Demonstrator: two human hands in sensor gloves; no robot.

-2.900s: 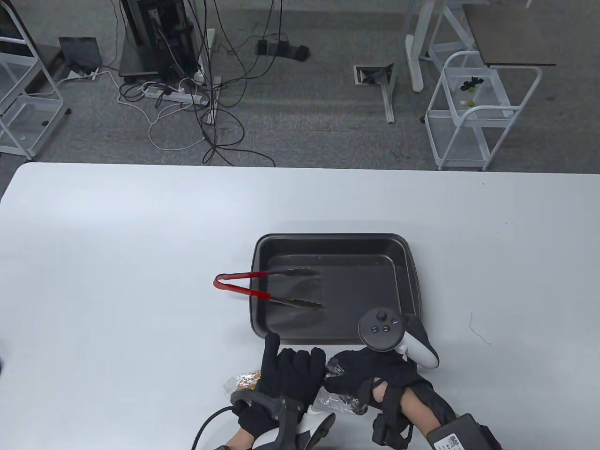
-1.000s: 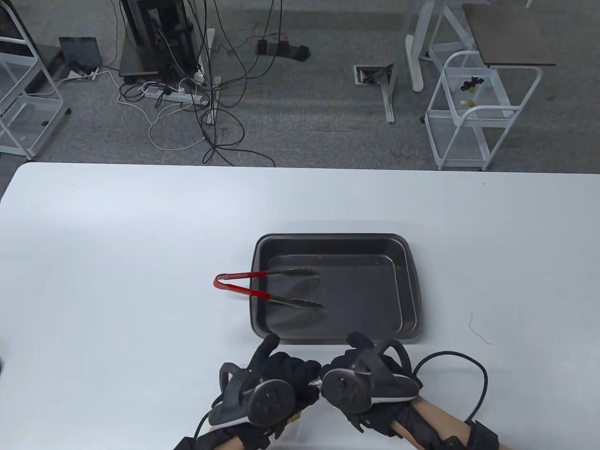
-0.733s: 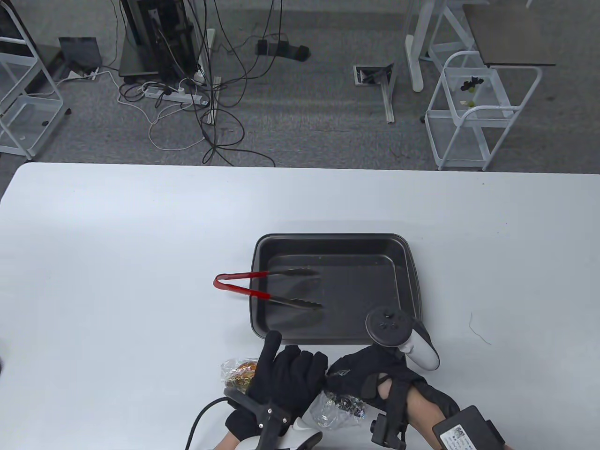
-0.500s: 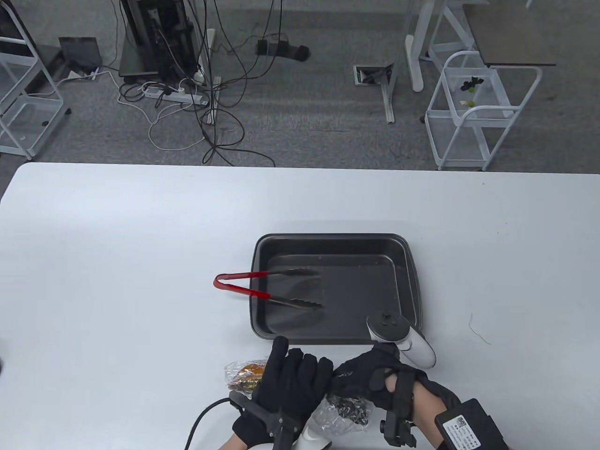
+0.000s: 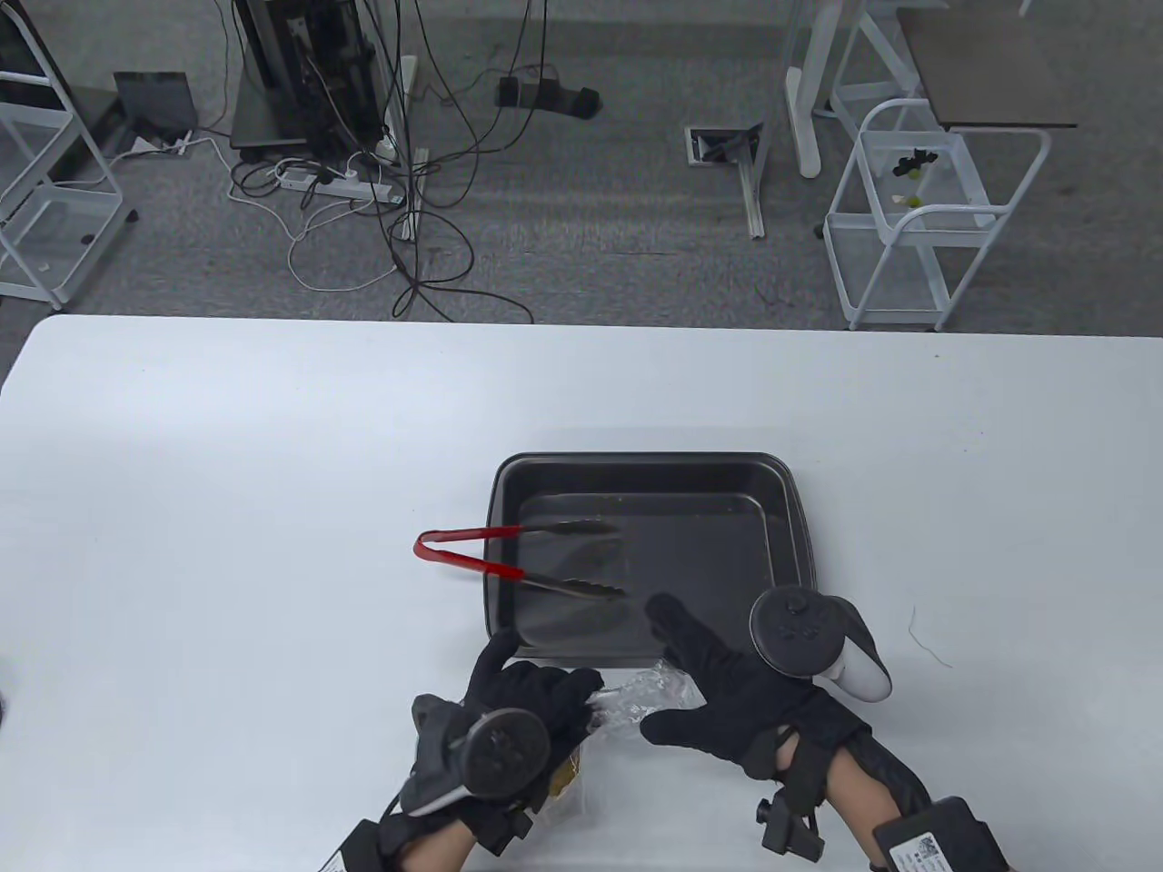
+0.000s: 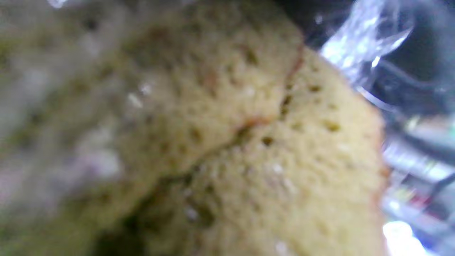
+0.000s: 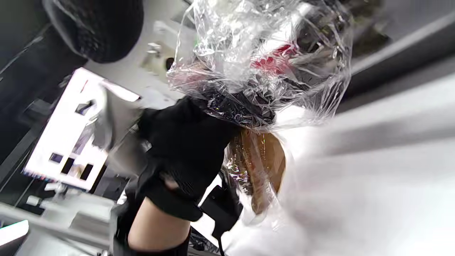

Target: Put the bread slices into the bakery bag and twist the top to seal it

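Low in the middle of the table view, the gloved left hand (image 5: 531, 704) is curled round the gathered neck of the crinkled clear plastic bakery bag (image 5: 641, 695), with the pale porous bread slices (image 6: 227, 142) inside. Just right of it the gloved right hand (image 5: 727, 695) is spread with straight fingers, gripping nothing. Above them, red-handled metal tongs (image 5: 518, 563) rest across the left rim of the dark rectangular baking tray (image 5: 790, 509).

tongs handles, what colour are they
Red on the tongs handles, with dark metal tips; clearest in the table view.
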